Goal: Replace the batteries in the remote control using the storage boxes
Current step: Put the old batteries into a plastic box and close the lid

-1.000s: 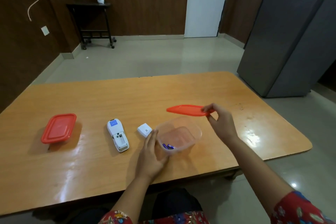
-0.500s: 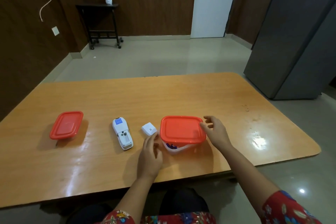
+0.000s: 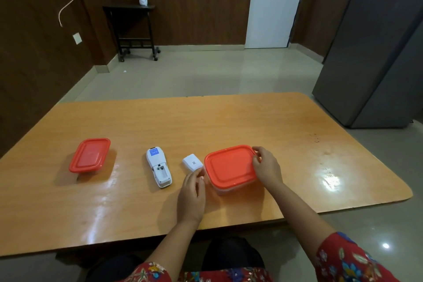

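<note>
A clear storage box with a red lid (image 3: 230, 167) stands on the wooden table (image 3: 206, 121). My right hand (image 3: 266, 168) presses on the lid's right edge. My left hand (image 3: 192, 192) rests against the box's left side, fingers curled at the rim. The white remote control (image 3: 159, 167) lies face down to the left, its battery bay open and looking empty. Its small white battery cover (image 3: 192, 162) lies between the remote and the box. A second red-lidded storage box (image 3: 89, 155) sits shut at the far left. The box's contents are hidden under the lid.
A dark refrigerator (image 3: 377, 52) stands to the right beyond the table. A black side table (image 3: 135, 30) with a small pot is by the far wall, and a white door (image 3: 272, 7) is behind.
The red lid, held up in my right hand a second ago, now lies flat on the clear box. My right hand has shifted onto its right edge; my left hand stays at the box's side.
</note>
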Available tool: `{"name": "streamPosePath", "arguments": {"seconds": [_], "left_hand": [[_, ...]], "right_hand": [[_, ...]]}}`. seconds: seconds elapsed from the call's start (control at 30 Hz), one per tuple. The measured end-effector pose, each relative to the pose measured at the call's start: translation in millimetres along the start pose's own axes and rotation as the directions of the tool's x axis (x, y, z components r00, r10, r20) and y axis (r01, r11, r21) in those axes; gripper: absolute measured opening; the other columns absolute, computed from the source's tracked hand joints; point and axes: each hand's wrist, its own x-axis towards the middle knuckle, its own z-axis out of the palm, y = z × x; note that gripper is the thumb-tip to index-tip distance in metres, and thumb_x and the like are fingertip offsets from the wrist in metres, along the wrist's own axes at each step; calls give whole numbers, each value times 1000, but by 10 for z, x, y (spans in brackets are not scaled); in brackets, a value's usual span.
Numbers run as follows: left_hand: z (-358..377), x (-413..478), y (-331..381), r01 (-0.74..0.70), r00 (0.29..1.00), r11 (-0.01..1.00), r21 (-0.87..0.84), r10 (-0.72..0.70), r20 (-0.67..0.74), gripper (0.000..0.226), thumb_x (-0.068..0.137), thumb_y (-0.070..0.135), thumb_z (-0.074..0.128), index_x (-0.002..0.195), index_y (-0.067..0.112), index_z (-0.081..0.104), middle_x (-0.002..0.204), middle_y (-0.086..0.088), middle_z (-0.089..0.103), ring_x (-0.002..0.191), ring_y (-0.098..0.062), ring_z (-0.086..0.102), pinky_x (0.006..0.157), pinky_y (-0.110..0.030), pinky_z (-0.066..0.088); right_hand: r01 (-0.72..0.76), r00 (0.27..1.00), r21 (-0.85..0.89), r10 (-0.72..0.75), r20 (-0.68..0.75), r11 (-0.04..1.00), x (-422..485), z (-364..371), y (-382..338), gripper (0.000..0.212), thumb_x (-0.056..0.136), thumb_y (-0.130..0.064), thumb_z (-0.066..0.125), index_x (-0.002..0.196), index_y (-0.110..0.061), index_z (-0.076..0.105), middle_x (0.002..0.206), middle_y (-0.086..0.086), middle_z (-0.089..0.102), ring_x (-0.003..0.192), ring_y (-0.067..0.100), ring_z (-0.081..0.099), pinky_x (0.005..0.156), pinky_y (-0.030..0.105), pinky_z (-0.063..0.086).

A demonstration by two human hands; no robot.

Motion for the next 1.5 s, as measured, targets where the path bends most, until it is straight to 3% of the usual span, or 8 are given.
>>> {"name": "streamPosePath", "arguments": {"seconds": [0.13, 0.33, 0.43, 0.6, 0.87, 1.13, 1.33, 1.5], "left_hand": [[97, 73, 155, 247, 965, 964, -97, -254, -72, 34, 100, 35, 33, 104, 19, 63, 99, 4, 66, 93, -14, 60, 74, -24, 40], [219, 337, 358, 525, 846, 843, -114, -532, -36, 34, 97, 45, 35, 103, 16, 52, 97, 1, 58, 86, -20, 53, 76, -31, 40], [264, 360, 389, 543, 838, 838, -51, -545, -37, 31, 98, 41, 34, 103, 14, 50, 103, -4, 62, 84, -23, 53, 74, -33, 40], [296, 429, 478, 611, 791, 790, -53, -612, -5, 18, 94, 29, 30, 97, 18, 44, 109, -10, 61, 88, -31, 55, 80, -37, 44], [372, 441, 449, 569, 822, 820, 55, -568, -41, 44, 97, 49, 30, 104, 11, 49, 104, -13, 66, 95, -34, 61, 78, -37, 44], [405, 456, 399, 590, 804, 805, -58, -593, -41, 40, 95, 49, 37, 94, 11, 49, 92, -10, 65, 82, -30, 57, 76, -38, 46], [349, 442, 458, 632, 774, 771, -77, -634, -2, 44, 95, 51, 36, 96, 11, 53, 99, -10, 64, 83, -27, 54, 74, -35, 42], [162, 193, 444, 631, 764, 733, -255, -644, 37, 55, 93, 57, 32, 112, 11, 56, 109, -10, 64, 99, -31, 58, 79, -34, 40]], "right_hand": [[28, 999, -36, -27, 26, 999, -31, 103, -4, 39, 98, -20, 38, 135, -22, 47, 127, 9, 53, 110, 25, 55, 91, 38, 49], [-29, 996, -89, 36, 80, 996, 12, 92, -36, 33, 93, -22, 40, 125, -17, 47, 124, 9, 55, 105, 29, 58, 80, 38, 46], [-164, 983, -90, 170, 65, 982, 64, 69, -95, 31, 95, -34, 36, 116, -15, 48, 117, 13, 62, 104, 34, 59, 81, 40, 45], [-270, 947, -219, 300, 113, 938, 162, 97, -86, 61, 97, -55, 22, 123, -8, 51, 125, 17, 59, 116, 36, 55, 90, 41, 44], [-336, 919, -119, 353, 176, 934, 106, 117, 26, 70, 95, -61, 21, 130, -5, 47, 129, 18, 57, 117, 36, 54, 92, 41, 43], [-280, 939, -129, 299, 167, 951, 101, 141, 53, 67, 97, -58, 21, 116, -5, 56, 118, 17, 63, 108, 35, 58, 81, 38, 43], [-319, 931, -125, 335, 145, 940, 79, 134, 28, 67, 95, -60, 22, 117, -7, 56, 122, 16, 61, 112, 35, 57, 88, 40, 44], [-390, 913, 134, 363, 188, 911, -86, -55, 72, 75, 94, -63, 26, 131, -2, 48, 129, 19, 56, 121, 35, 51, 93, 39, 40]]}}
